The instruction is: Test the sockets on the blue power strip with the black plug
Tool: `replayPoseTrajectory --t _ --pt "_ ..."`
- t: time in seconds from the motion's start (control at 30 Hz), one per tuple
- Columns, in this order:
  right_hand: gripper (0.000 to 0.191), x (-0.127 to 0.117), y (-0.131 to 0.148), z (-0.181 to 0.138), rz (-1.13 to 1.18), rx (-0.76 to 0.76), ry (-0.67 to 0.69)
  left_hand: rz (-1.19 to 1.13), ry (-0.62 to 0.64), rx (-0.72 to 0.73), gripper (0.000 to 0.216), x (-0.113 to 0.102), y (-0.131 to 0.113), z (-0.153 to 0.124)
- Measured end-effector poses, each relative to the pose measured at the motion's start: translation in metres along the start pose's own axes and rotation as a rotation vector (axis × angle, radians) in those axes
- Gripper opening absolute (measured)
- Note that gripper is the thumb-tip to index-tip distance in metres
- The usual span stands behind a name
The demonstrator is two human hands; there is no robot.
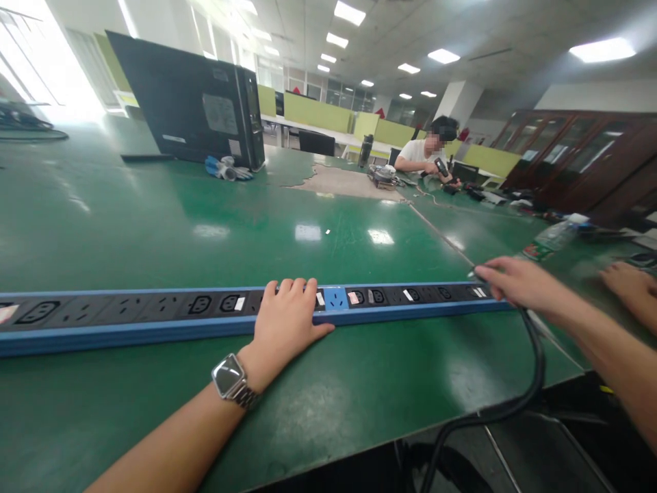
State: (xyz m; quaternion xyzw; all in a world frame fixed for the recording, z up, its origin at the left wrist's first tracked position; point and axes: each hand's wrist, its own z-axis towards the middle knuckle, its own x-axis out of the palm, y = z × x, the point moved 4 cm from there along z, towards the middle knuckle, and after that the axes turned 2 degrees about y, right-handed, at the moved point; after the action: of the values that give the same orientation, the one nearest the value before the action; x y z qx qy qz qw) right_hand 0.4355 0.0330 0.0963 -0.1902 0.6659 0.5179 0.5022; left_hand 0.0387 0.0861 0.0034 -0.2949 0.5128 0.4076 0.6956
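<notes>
A long power strip [154, 333] with a blue casing and a row of black sockets lies across the green table. My left hand [287, 311] grips it near the middle, fingers over the far edge and thumb along the near side. One blue socket [337, 299] shows just right of that hand. At the strip's right end, my right hand [513, 279] is closed on a thick black cable [536, 363]. The cable runs down from that hand over the table's front edge. A small pale tip shows at the fingertips; the cable's end is mostly hidden.
A black computer tower [195, 103] stands at the back left, gloves [228, 168] beside it. A plastic bottle [554, 236] is at the right, near another person's hand [631, 287]. Across the table, a seated person [423, 154] holds a dark tool. The table's front edge [410, 433] is close.
</notes>
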Motion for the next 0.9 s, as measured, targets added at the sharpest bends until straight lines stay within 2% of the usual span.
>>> replayPoseTrajectory --t 0.03,0.1,0.2,0.33,0.4,0.47,0.57,0.6,0.63,0.7,0.73,0.77,0.8,0.83,0.87,0.9 --pt "0.055 0.008 -0.015 0.005 -0.094 -0.004 0.079 0.001 0.002 -0.001 0.071 0.0 0.0 0.0" --pt "0.051 0.026 -0.036 0.014 -0.17 -0.053 0.148 -0.005 0.002 0.003 0.07 0.001 0.0 0.0" --pt "0.054 0.045 -0.049 0.023 -0.206 -0.136 0.116 -0.013 0.002 0.004 0.07 0.0 0.0 0.0" --pt "0.046 0.053 -0.044 0.028 -0.383 -0.202 0.077 -0.008 0.022 0.0 0.071 -0.001 0.001 0.0" --pt "0.039 0.048 -0.035 0.029 -0.469 -0.213 0.08 -0.01 0.028 -0.004 0.073 0.0 0.003 0.0" --pt "0.034 0.035 -0.015 0.025 -0.458 -0.192 0.022 -0.035 0.0 -0.007 0.078 0.0 0.002 -0.002" --pt "0.043 0.017 0.041 -0.005 -0.296 -0.148 -0.191 -0.16 -0.153 0.059 0.094 -0.006 -0.012 -0.005" --pt "0.049 0.018 0.066 -0.023 -0.247 -0.171 -0.214 -0.212 -0.228 0.116 0.097 -0.012 -0.02 -0.007" --pt "0.047 0.026 0.093 -0.043 -0.136 -0.244 -0.125 -0.26 -0.301 0.192 0.096 -0.018 -0.028 -0.008" --pt "0.035 0.057 0.145 -0.086 0.143 -0.469 0.297 -0.331 -0.432 0.314 0.079 -0.033 -0.034 -0.011" --pt "0.034 0.073 0.165 -0.107 0.276 -0.58 0.53 -0.357 -0.487 0.332 0.066 -0.041 -0.03 -0.013" --pt "0.035 0.082 0.177 -0.119 0.424 -0.612 0.586 -0.383 -0.543 0.292 0.051 -0.05 -0.019 -0.015" --pt "0.035 0.088 0.179 -0.123 0.556 -0.613 0.518 -0.407 -0.608 0.196 0.04 -0.057 -0.002 -0.017" --pt "0.035 0.093 0.173 -0.119 0.636 -0.583 0.389 -0.43 -0.651 0.065 0.033 -0.063 0.019 -0.02" --pt "0.034 0.097 0.159 -0.111 0.657 -0.531 0.218 -0.454 -0.681 -0.073 0.028 -0.066 0.042 -0.025" --pt "0.032 0.102 0.141 -0.101 0.612 -0.482 0.05 -0.454 -0.652 -0.159 0.026 -0.066 0.061 -0.03"
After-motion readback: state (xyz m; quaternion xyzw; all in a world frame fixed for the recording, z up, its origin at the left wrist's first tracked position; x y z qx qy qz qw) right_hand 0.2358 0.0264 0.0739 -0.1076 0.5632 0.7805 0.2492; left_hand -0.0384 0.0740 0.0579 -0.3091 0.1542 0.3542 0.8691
